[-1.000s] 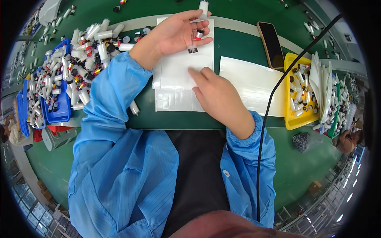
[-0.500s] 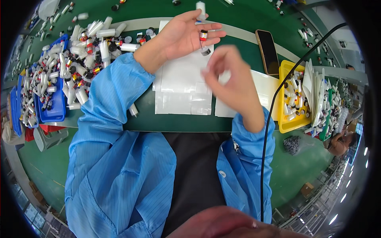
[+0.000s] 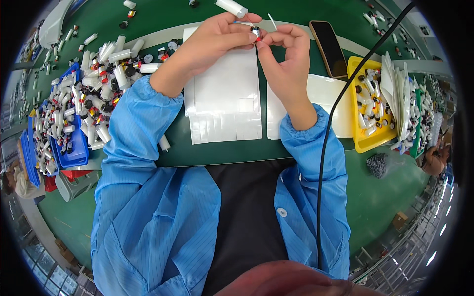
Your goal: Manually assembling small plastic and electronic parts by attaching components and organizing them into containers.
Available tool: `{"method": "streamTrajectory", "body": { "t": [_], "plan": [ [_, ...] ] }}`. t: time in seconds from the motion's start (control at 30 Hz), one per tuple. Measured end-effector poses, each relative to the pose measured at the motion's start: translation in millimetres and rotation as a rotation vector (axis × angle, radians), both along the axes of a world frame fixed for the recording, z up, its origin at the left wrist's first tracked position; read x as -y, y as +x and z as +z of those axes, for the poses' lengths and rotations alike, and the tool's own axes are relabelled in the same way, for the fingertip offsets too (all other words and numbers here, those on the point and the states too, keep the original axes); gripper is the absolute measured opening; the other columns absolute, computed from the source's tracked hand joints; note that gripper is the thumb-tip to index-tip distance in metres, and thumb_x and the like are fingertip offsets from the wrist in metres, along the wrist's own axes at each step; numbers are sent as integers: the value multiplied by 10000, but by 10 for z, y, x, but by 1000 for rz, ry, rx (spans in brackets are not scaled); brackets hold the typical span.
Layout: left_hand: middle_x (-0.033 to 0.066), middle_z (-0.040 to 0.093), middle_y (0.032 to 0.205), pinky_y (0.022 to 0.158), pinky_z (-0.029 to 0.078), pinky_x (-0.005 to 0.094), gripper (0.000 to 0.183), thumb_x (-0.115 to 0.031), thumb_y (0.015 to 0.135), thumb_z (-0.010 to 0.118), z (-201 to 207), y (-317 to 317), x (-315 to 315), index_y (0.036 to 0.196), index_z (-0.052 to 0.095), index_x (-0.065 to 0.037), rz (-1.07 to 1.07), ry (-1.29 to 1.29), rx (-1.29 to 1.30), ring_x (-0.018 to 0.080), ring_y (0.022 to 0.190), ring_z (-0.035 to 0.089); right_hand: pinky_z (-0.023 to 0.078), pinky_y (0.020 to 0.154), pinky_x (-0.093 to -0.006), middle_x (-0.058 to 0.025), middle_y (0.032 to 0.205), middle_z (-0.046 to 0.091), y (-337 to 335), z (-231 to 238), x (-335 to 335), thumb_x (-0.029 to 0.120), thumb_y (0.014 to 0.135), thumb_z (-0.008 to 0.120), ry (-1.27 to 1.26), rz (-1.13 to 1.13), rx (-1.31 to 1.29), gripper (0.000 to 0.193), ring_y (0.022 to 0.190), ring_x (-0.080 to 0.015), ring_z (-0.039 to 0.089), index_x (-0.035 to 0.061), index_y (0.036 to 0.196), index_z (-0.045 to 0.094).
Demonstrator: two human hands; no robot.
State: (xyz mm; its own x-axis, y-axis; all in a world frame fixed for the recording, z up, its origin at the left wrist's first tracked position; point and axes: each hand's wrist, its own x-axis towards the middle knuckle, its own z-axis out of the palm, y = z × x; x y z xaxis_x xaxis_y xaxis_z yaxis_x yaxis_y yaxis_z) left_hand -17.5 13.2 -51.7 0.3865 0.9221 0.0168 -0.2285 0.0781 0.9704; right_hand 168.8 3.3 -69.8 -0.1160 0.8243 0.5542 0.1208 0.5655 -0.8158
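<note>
Over the white sheets (image 3: 224,93), my two hands meet at a small cylinder with black, white and red bands (image 3: 256,33). My left hand (image 3: 212,42) pinches it between thumb and fingers. The right hand (image 3: 284,61) is closed at its red end with thumb and fingertips. A white translucent tube (image 3: 232,8) lies slanted along the far side of my left fingers and seems held by them. From behind my right fingers a thin white stick (image 3: 272,21) pokes up; its lower end is hidden.
A heap of white tubes and small coloured parts (image 3: 106,74) lies left, beside blue bins (image 3: 74,155). At right are a phone (image 3: 328,48), a yellow tray (image 3: 366,144) of small parts and upright white sheets (image 3: 392,93). A black cable (image 3: 330,163) crosses before my right arm.
My left hand has turned from palm-up and spread to pinching the banded cylinder. My right hand has moved up to it. The white tube has tilted and shifted left in view.
</note>
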Motion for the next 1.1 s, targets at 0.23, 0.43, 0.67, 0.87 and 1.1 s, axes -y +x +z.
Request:
{"method": "streamTrajectory", "body": {
  "t": [0.23,0.43,0.67,0.87,1.1],
  "plan": [
    [139,686,1207,1001,539,300,394,-52,978,625,-15,17,-18,1351,524,20,89,55,-65,181,1106,666,518,863,-320,-82,895,682,20,21,6,4,832,694,87,-35,105,389,890,-179,665,22,1166,496],
    [113,661,1245,999,544,303,353,-20,976,602,-43,2,-27,1323,555,23,99,139,-180,177,1110,659,523,773,-253,-62,913,689,117,141,-77,23,875,727,29,58,-159,176,855,-130,658,-7,1028,644],
    [121,617,1309,1009,543,313,348,13,974,563,-55,27,0,1321,546,45,79,188,-219,193,1168,636,519,717,-204,-56,885,704,214,189,-79,45,911,708,-417,260,-259,132,791,-83,652,-20,1022,677],
    [121,633,1290,1018,530,309,346,29,960,554,14,63,39,1304,565,58,42,223,-287,188,1151,644,532,713,-207,-69,884,710,167,155,-88,53,907,711,-453,230,-234,140,794,-92,667,-28,1018,683],
    [97,713,1130,910,554,267,308,-80,942,649,180,53,94,1239,666,0,37,328,-438,153,1016,683,543,697,-220,-85,895,716,150,92,-68,61,897,721,-425,152,-190,151,774,-104,678,-32,1010,684]
  ]
}}
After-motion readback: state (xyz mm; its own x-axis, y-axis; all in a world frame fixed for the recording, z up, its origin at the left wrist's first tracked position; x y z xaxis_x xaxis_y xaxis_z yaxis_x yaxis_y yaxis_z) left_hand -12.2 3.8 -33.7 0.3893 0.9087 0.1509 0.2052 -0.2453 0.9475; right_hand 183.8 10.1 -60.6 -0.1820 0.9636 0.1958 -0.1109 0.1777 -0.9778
